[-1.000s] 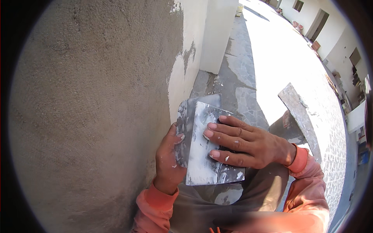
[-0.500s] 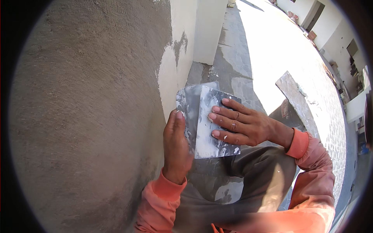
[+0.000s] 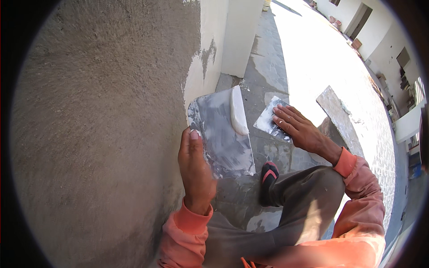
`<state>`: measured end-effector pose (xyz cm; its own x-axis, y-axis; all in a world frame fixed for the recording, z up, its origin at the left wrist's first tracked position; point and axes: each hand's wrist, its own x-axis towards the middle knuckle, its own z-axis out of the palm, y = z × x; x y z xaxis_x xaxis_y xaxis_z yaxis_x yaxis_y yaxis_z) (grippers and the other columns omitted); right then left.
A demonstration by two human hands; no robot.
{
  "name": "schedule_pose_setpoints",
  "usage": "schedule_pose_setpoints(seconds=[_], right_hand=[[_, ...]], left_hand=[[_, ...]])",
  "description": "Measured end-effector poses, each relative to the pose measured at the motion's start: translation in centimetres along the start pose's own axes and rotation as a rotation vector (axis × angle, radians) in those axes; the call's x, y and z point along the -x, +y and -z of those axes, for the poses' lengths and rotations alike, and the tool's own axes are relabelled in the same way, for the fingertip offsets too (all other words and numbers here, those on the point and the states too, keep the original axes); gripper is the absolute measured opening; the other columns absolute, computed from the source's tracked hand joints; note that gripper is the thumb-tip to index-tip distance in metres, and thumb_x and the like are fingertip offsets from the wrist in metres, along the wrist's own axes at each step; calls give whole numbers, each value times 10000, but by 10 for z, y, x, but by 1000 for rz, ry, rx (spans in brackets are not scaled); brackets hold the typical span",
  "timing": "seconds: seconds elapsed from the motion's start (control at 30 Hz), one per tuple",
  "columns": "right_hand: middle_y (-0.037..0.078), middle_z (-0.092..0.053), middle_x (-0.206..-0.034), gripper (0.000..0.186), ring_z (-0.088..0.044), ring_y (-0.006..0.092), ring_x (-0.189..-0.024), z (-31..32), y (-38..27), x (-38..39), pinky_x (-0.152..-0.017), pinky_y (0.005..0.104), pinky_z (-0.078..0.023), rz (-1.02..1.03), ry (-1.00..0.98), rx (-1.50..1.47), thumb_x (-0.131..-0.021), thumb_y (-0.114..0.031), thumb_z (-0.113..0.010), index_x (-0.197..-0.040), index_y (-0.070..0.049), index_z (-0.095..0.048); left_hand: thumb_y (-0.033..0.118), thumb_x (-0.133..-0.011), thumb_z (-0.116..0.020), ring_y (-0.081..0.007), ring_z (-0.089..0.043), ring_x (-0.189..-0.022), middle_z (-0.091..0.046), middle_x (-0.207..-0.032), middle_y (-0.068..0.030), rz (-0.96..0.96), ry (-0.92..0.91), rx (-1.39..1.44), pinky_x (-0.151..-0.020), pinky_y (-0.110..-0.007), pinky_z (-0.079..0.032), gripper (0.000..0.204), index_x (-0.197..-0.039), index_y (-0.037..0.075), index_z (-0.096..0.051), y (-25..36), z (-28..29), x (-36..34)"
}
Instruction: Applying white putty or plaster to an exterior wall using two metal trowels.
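My left hand (image 3: 197, 173) grips a flat grey metal plate (image 3: 219, 143) by its left edge, thumb on top and fingers underneath. Along the plate's far right edge lies a thick ridge of white putty (image 3: 238, 114), and thin white smears streak its face. To the right, apart from the plate, my right hand (image 3: 300, 130) is closed on a putty-smeared flat scraper (image 3: 267, 119), the fingers laid over its upper face. Its handle, if any, is hidden under the palm.
A rough grey-brown wall (image 3: 103, 125) rises close on the left, with a white-coated strip (image 3: 194, 78) at its edge. A white pillar (image 3: 239, 38) stands ahead. On the right a putty-crusted board (image 3: 338, 114) lies on the tiled floor. My sandalled foot (image 3: 269, 171) is below the scraper.
My right hand has drawn the scraper off the plate to the right. The white putty ridge now shows on the plate. My left hand has shifted slightly left, still gripping the plate.
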<state>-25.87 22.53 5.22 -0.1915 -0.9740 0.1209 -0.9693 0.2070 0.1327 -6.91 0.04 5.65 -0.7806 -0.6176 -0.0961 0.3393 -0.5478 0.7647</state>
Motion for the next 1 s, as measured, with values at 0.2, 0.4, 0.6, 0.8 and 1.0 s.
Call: schedule_pose_setpoints(seconds=[0.2,0.4,0.6,0.8,1.0], right_hand=[[32,-560,-703,278,-479,96,-643,21,-22,-7,-602,286,-401,-749,61,-914,-934,-137,-481,-1132,44,-552],[4,-574,-838,202,-517,85,-718,55,-55,-18,-638,269,-437,-942,33,-1586,-944,-166,-501,-1012,14,-562],[12,-589,-859,172,-548,90,-710,51,-82,-22,-618,274,-455,-922,51,-1685,-945,-135,-495,-1015,11,-554],[63,-598,-810,101,-598,158,-652,27,-65,-7,-564,309,-492,-821,278,-1404,-904,-50,-521,-936,39,-558],[67,-554,-778,30,-590,183,-673,50,-65,-30,-668,332,-528,-1141,458,-2035,-868,4,-530,-845,20,-540]], left_hand=[[241,-1027,-400,-138,-523,-912,-567,-1047,-67,-344,102,-525,-811,-279,-429,295,-1152,-4,-508,-20,14,-5],[180,-1009,-364,-250,-600,-878,-586,-1015,-205,-719,187,-866,-756,-342,-458,343,-1222,-72,-457,-31,6,-1],[79,-940,-477,-311,-660,-835,-614,-1083,-218,-853,-52,-1037,-660,-343,-521,357,-1272,-46,-441,-48,12,16],[36,-860,-560,-284,-667,-868,-626,-1147,-171,-1063,-417,-1156,-688,-347,-547,443,-1293,-1,-477,-48,0,13],[25,-846,-588,-252,-678,-826,-637,-1125,-174,-1061,-436,-1334,-646,-310,-545,419,-1257,-6,-515,-44,3,14]])
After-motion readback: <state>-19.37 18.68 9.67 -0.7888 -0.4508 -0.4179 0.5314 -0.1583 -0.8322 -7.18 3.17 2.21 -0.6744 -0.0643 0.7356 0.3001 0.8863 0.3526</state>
